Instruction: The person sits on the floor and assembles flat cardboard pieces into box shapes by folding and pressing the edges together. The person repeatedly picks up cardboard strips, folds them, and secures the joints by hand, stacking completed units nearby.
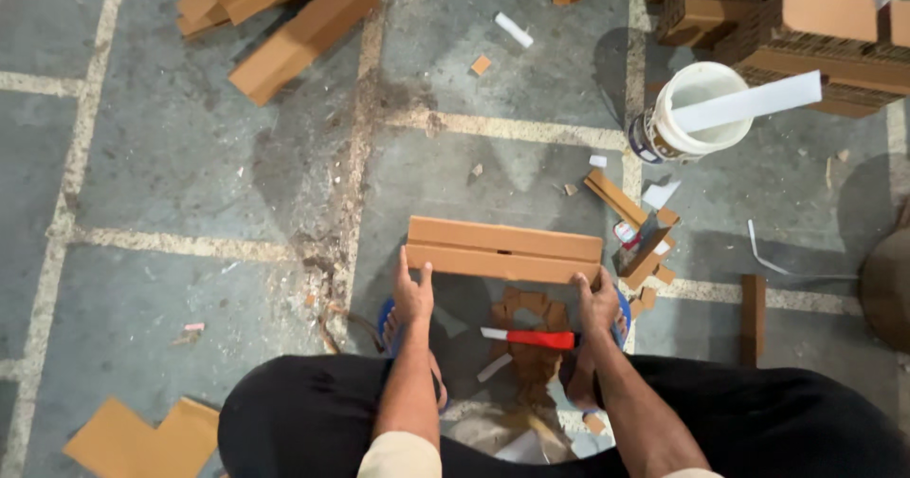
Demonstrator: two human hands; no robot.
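A long brown cardboard piece (pixel 504 248), folded along a middle crease, lies flat on the concrete floor in front of me. My left hand (pixel 413 293) grips its near-left corner. My right hand (pixel 597 298) holds its near-right corner. Just behind the piece, between my feet, a knife with a red handle (pixel 533 338) rests on a small heap of cardboard scraps (pixel 531 359).
A white bucket (pixel 690 113) with a white strip across it stands to the right. Stacked corrugated cardboard (pixel 787 23) fills the far right, folded pieces (pixel 284 13) the far left. Offcuts (pixel 637 241) lie by my right hand, a flat sheet (pixel 142 435) at the lower left.
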